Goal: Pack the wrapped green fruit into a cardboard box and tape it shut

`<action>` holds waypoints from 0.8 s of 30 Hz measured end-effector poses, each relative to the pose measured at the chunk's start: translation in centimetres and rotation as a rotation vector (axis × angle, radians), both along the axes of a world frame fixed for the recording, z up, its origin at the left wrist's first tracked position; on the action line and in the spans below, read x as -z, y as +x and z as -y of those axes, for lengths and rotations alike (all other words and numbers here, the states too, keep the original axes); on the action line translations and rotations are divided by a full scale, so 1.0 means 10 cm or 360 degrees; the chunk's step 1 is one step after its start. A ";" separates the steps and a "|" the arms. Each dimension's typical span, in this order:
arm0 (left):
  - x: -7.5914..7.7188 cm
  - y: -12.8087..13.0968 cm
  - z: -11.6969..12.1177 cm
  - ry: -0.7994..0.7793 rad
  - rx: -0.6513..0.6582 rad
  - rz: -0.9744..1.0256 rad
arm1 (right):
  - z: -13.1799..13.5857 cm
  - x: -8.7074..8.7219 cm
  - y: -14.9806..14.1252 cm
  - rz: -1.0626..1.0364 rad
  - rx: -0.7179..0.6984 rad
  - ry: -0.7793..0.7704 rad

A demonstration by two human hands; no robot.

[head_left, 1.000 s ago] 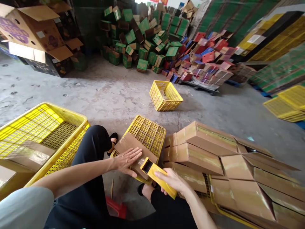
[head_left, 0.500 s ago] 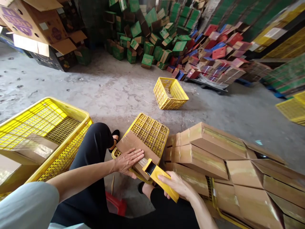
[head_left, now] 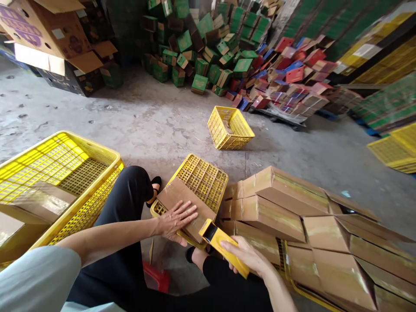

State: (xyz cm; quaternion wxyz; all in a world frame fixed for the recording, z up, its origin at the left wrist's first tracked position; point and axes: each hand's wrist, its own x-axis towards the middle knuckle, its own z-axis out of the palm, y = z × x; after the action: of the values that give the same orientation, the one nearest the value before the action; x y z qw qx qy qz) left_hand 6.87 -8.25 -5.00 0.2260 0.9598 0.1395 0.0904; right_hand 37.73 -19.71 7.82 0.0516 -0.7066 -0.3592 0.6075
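Observation:
My left hand [head_left: 175, 221] lies flat, fingers spread, on a brown cardboard box [head_left: 182, 201] that rests on an upturned yellow crate [head_left: 204, 180] between my knees. In my right hand [head_left: 248, 258] I grip a yellow tape dispenser [head_left: 224, 247]. Its black head sits at the box's near right corner, just off the edge. A strip of clear tape runs along the box beside my left fingers.
A pile of taped brown boxes [head_left: 292, 216] lies at my right. A large yellow crate [head_left: 61, 173] holding a box stands at my left. A small yellow crate [head_left: 230, 128] sits on the concrete floor ahead. Heaps of green and red cartons [head_left: 227, 56] line the back.
The tape dispenser has slid towards me and to the right, off the box's near end. My left hand has stayed flat on the box.

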 end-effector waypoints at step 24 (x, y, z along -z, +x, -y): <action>0.04 0.26 0.18 0.0086 0.0095 0.0016 | 0.11 -0.23 0.09 0.0045 -0.0046 -0.0096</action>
State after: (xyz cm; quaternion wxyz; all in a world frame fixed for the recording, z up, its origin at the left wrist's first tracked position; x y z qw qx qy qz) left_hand 9.43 -10.07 -5.42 0.2032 0.9689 0.1073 0.0922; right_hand 38.64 -20.86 10.17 0.0165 -0.7111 -0.3516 0.6087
